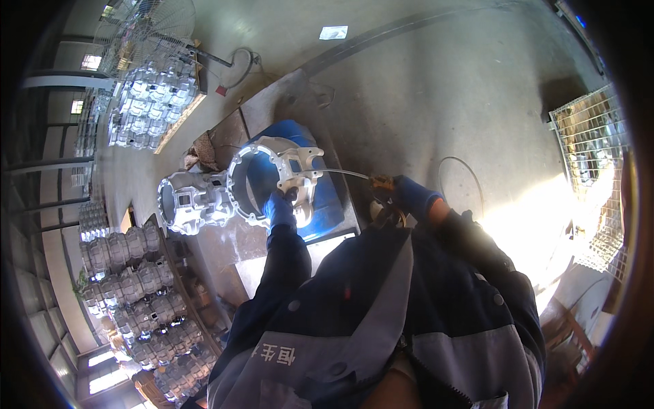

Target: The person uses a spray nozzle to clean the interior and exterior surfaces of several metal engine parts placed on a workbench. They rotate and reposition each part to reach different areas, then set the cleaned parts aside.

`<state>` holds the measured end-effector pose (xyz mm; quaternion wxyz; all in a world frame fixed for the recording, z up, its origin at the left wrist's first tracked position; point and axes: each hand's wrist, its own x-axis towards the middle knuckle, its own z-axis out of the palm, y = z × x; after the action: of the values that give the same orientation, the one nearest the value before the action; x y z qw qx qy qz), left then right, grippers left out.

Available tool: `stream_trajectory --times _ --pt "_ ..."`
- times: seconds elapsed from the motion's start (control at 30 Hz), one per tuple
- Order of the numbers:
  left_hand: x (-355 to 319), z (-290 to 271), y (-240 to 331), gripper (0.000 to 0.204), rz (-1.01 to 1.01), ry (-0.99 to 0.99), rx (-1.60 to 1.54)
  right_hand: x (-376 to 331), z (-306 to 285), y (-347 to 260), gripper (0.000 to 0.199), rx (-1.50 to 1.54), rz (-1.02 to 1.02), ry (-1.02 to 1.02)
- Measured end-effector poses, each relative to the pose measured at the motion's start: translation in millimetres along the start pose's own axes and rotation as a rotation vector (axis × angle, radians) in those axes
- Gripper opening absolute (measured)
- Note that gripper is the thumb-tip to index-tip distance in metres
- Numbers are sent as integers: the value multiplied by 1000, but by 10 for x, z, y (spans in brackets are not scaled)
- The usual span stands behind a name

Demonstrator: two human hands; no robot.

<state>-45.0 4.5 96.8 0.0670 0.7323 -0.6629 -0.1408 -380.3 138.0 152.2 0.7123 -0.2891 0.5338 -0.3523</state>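
Observation:
A large, pale cast-metal housing [305, 204] with a wide round opening rests on a blue pad [327, 204] on the bench. My left hand [281, 210], in a blue glove, grips the near edge of this housing beside the opening. To the right, my gloved right hand [414, 196] is closed around the brownish handle of a tool with a long thin metal rod [344, 172]. That rod reaches left to the housing's right side; whether its tip enters a hole is too small to tell. A second cast housing [194, 201] sits just left of the first.
Stacked castings stand on a pallet [153, 102] at far left, with more castings [136, 286] in rows at near left. A large fan [146, 31] is behind. A wire-mesh cage [593, 177] stands at right. A thin hose [470, 170] loops near my right hand. Brown cloth [202, 151] lies on the bench.

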Motion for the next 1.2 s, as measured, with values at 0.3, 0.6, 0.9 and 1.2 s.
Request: stream_trajectory --times 0.3,0.6,0.9,1.2 --pt "-6 -28 107 40 -22 29 -19 -88 94 -284 31 -559 -227 148" --pt "411 128 323 52 -248 -87 -114 -205 -24 -324 29 -300 64 36" --pt "429 174 -534 34 -59 -80 -856 32 -232 292 33 10 112 -173" --pt "207 339 -651 30 86 -19 -470 -166 -171 -55 25 8 225 -135"
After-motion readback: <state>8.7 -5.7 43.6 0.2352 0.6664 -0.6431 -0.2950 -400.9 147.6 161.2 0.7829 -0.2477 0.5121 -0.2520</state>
